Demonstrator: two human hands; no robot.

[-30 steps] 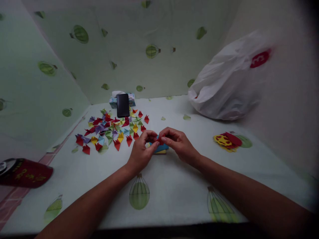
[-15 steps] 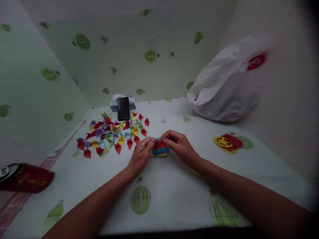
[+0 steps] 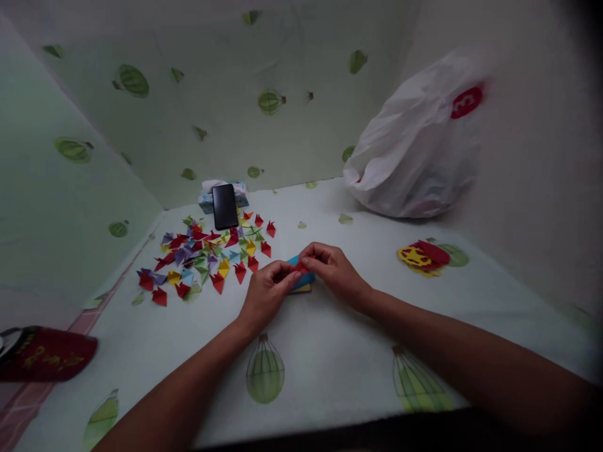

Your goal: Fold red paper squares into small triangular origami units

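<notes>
The small red paper piece sits at the centre of the cloth-covered table, pinched between the fingertips of both hands just above a stack of coloured paper squares. The left hand closes thumb and forefinger on its left end; the right hand closes on its right end, so both grips are clamped on the same piece. Risk, in my judgement: the piece is tiny and the two pinches are very close together, so an uneven pull could tear it or set a crooked crease, and a slip could drop it onto the stack below. At ten o'clock from the hands lies a scatter of folded paper pieces; a careless left forearm could sweep them. Beyond them, a dark phone leans on a tissue box. A white plastic bag sits at one o'clock, a red and yellow paper cluster at three o'clock. The fold itself is hidden by the fingers; the bag's contents cannot be made out; a red object at eight o'clock is cut off by the frame edge.
</notes>
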